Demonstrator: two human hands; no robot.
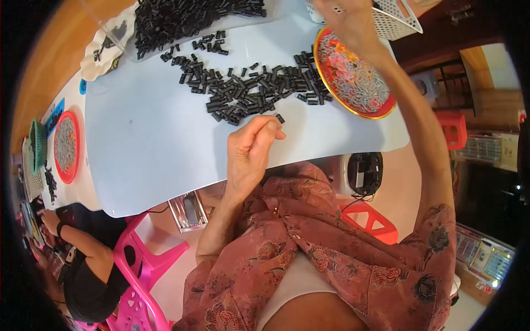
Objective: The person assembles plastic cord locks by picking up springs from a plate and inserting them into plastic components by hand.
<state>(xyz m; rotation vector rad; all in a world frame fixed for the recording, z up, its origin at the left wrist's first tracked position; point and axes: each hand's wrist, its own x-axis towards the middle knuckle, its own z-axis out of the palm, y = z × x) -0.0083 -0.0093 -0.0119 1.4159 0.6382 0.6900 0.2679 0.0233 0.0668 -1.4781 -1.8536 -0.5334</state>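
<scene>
My left hand (249,150) is closed over the front edge of the pale table (149,138), thumb pressed against the curled fingers. Whatever it may hold is hidden. Just beyond its fingertips shows a short black cylindrical piece (280,118); whether the fingers touch it I cannot tell. A loose pile of similar black pieces (251,91) spreads across the table in front. My right hand (348,22) reaches far to the upper right, at the white perforated basket (389,25), its fingers partly out of the picture. Below that arm stands a red, gold-rimmed bowl (370,115) of small grey and coloured pieces.
A clear container (221,25) heaped with black pieces stands at the back, beside a white scalloped dish (94,63). At left, another person (88,265) works by a red bowl (75,124) and a pink chair (141,259). A red stool (375,220) stands under the table.
</scene>
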